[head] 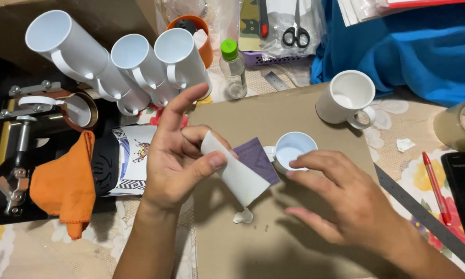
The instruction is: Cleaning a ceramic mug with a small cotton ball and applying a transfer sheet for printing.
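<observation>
My left hand [178,152] pinches a white paper sheet [237,173] that wraps around a white mug [289,150] lying on its side on a brown cardboard sheet [274,243]. A purple printed patch [256,157] shows on the wrap. Over the mug's open rim rests my right hand [341,201], its fingers touching the rim. A small white scrap [244,217] lies on the cardboard just below the sheet.
Three white mugs [139,64] stand at the back left, another white mug [346,97] upright on the cardboard. A mug press [20,134] with an orange cloth [64,186] sits left. A small bottle [232,70], scissors [296,31], tape roll [460,126], red pen [436,188], metal ruler [423,219] and blue cloth [423,46] lie around.
</observation>
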